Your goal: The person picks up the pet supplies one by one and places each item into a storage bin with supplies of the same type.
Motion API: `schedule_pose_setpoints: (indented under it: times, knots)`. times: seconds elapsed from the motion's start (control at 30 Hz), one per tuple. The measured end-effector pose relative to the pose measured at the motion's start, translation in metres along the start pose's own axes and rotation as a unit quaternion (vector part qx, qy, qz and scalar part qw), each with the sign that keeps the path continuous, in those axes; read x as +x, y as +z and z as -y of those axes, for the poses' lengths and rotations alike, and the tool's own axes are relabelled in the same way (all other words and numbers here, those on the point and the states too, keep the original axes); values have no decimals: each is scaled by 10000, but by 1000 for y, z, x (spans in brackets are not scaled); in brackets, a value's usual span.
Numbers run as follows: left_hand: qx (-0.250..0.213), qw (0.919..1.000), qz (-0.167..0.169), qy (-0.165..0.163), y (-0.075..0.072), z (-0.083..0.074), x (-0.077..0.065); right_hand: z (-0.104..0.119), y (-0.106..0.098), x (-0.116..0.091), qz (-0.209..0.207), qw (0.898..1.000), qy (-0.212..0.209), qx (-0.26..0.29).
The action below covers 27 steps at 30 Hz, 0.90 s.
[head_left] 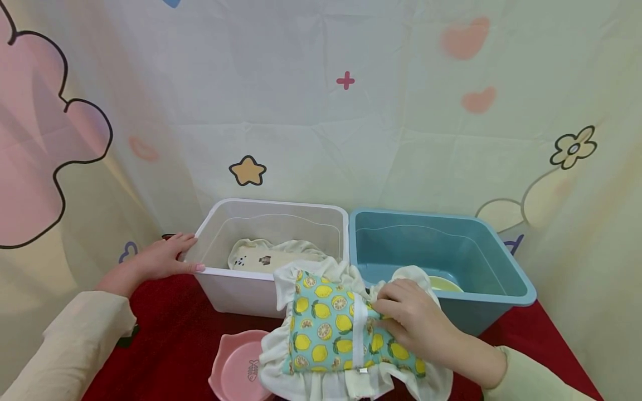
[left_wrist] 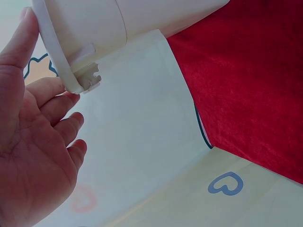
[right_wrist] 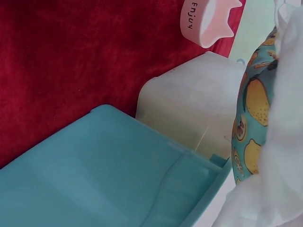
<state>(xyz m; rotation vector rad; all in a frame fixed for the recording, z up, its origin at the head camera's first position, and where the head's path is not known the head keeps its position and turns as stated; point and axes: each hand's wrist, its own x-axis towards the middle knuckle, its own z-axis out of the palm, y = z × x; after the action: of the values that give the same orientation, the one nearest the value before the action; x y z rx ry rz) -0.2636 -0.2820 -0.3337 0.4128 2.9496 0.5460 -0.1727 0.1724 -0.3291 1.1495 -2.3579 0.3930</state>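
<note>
the right hand (head_left: 416, 317) is pinching the lemon-print cloth (head_left: 331, 328) above the counter (head_left: 170, 345) while the left hand (head_left: 160, 259), fingers straight, is touching the white bin (head_left: 241, 289).

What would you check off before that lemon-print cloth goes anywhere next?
1. Firm hold on the lemon-print cloth: ok, the right hand pinches it near its middle strap.
2. White bin steadied: ok, the left hand rests on its left rim with straight fingers.
3. Room in the white bin: ok, only one folded white garment lies on its floor.
4. Room in the blue bin: ok, just a pale bowl shows at the near wall.
5. Pink bowl out of the way: not ok, the cloth's frill overlaps its edge.
6. Cloth fully lifted off the table: cannot tell.
</note>
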Motion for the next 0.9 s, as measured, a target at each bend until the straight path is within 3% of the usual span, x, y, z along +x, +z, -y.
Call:
schedule_pose_setpoints:
  times: [0.9]
  knots:
    - [47, 10000, 50, -17, -1, -1, 1, -9, -1, 20, 90, 9999, 22, 80]
